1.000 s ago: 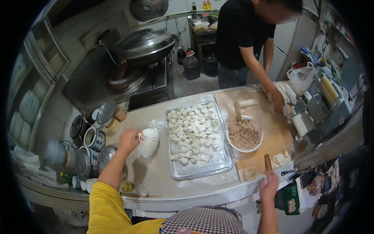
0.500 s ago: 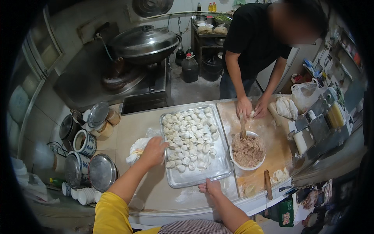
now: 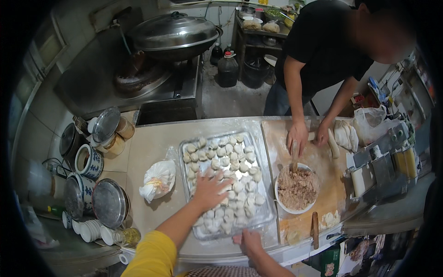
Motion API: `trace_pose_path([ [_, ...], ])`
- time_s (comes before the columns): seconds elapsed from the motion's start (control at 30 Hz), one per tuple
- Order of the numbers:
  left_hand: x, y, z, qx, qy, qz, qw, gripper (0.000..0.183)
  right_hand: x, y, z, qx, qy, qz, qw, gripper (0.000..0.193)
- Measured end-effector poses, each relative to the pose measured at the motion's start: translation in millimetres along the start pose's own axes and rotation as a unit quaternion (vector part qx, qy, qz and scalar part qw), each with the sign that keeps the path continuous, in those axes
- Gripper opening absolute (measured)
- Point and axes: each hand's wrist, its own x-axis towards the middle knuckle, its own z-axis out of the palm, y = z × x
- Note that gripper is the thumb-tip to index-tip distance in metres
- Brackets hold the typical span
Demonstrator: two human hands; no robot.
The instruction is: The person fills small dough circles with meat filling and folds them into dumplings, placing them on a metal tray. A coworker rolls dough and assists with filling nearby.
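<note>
A metal tray (image 3: pixel 184 173) lined with clear plastic holds several raw dumplings (image 3: pixel 233 159) in rows on the counter. My left hand (image 3: pixel 208 190) lies spread flat over the dumplings in the tray's middle, fingers apart. At the tray's near edge my right hand (image 3: pixel 248 242) rests against the rim; whether it grips the rim I cannot tell. A white bag of flour (image 3: pixel 158 179) sits just left of the tray.
Across the counter a person in a black shirt (image 3: pixel 323 41) presses dough (image 3: pixel 342 134) on a wooden board (image 3: pixel 332 184). A bowl of minced filling (image 3: pixel 297 188) stands right of the tray. Pots and jars (image 3: pixel 90 161) crowd the left. A lidded wok (image 3: pixel 173 34) sits behind.
My left hand moved from the flour bag onto the dumplings in the tray. My right hand came from the board's near end to the tray's near edge. The other person stepped closer.
</note>
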Motion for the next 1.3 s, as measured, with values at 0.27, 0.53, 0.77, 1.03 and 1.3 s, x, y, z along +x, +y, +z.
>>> trace_pose_path([
  [0.27,-5,-13,8,0.020,0.093,-0.028,0.995,0.062,5,-21,3,-0.030,-0.005,-0.032,0.999,0.032],
  [0.53,90,-44,-22,0.016,0.079,-0.105,0.991,0.063,-1,-8,4,-0.043,0.004,-0.007,0.999,0.033],
  [0.77,67,39,19,-0.007,0.028,-0.016,0.999,0.067,-15,-21,15,-0.032,0.005,-0.001,0.999,0.035],
  [1.03,-70,26,-8,-0.003,-0.069,0.085,0.994,0.064,-14,-5,0,-0.008,-0.018,0.047,0.999,0.041],
  [1.3,-56,-22,-47,0.176,0.022,-0.060,0.982,0.066,-60,-21,-53,-0.631,0.049,-0.275,0.724,0.033],
])
